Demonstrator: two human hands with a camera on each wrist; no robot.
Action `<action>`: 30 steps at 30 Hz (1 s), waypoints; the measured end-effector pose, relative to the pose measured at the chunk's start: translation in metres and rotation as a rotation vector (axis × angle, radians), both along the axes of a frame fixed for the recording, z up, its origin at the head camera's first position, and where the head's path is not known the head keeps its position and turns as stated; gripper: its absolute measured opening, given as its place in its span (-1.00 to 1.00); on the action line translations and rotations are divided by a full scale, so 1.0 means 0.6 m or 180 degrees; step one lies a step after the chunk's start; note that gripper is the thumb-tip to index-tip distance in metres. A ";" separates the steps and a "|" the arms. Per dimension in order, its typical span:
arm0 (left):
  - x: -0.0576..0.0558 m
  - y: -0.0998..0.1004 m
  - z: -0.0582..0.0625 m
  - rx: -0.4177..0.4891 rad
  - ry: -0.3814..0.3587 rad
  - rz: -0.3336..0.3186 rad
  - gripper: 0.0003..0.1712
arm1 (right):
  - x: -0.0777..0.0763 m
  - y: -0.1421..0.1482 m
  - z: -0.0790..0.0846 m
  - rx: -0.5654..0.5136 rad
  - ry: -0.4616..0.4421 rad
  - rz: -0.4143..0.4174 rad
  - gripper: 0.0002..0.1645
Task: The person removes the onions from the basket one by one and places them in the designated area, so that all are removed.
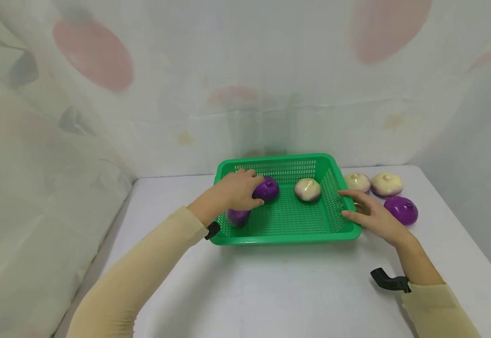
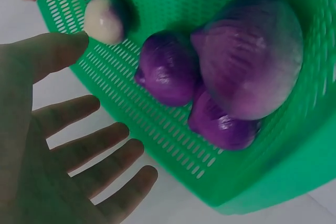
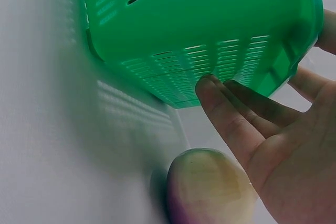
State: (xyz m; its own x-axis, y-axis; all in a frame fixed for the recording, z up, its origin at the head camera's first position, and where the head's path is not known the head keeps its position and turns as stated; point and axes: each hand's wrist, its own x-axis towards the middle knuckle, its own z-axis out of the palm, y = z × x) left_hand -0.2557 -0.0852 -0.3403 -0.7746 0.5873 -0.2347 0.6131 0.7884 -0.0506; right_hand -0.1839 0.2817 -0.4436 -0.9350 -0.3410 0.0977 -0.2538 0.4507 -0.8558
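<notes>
Looks to me like I'm at the loading step: onions going from the table point(image 1: 270, 291) into the green basket point(image 1: 285, 237). My left hand point(image 1: 237, 190) is inside the basket, right by a purple onion point(image 1: 266, 188). The left wrist view shows its fingers point(image 2: 105, 150) spread and holding nothing. A second purple onion point(image 1: 237, 217) lies in the near left corner and a white onion point(image 1: 307, 189) sits further right.

My right hand point(image 1: 374, 216) is flat, with straight fingers touching the outside of the basket's right wall. Beside it on the table are two more white onions point(image 1: 357, 182) point(image 1: 386, 184) and another purple one point(image 1: 401, 210).

My guess for the next move: curl the right hand round one of those and lift it over the rim.
</notes>
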 end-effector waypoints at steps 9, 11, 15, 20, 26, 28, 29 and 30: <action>0.007 0.001 -0.025 -0.0264 -0.0165 0.0055 -0.24 | -0.001 -0.001 -0.002 -0.0067 -0.0028 0.0005 -0.35; 0.007 0.001 -0.031 -0.0311 -0.0131 0.0016 -0.25 | -0.001 0.000 -0.003 -0.0067 -0.0024 0.0001 -0.35; 0.007 -0.001 -0.042 -0.0428 -0.0137 0.0008 -0.24 | -0.002 0.001 -0.004 -0.0057 -0.0017 -0.0005 -0.35; 0.009 -0.005 -0.049 -0.0513 -0.0294 0.0092 -0.25 | -0.002 0.001 -0.004 -0.0063 -0.0014 -0.0011 -0.35; 0.013 -0.009 -0.049 -0.0612 -0.0436 0.0195 -0.29 | -0.003 0.001 -0.005 -0.0075 -0.0007 -0.0009 -0.35; 0.014 -0.010 -0.049 -0.0621 -0.0474 0.0216 -0.28 | -0.003 0.001 -0.005 -0.0072 -0.0009 -0.0008 -0.34; 0.014 -0.011 -0.050 -0.0625 -0.0485 0.0217 -0.27 | -0.003 0.001 -0.005 -0.0069 -0.0008 -0.0009 -0.34; 0.014 -0.012 -0.051 -0.0624 -0.0493 0.0222 -0.26 | -0.003 0.001 -0.005 -0.0069 -0.0008 -0.0007 -0.34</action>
State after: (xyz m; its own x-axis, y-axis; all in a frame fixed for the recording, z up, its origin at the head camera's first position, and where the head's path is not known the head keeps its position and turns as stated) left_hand -0.2474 -0.0922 -0.3706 -0.7575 0.4653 -0.4579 0.5700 0.8133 -0.1164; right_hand -0.1855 0.2825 -0.4469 -0.9359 -0.3369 0.1027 -0.2508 0.4327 -0.8660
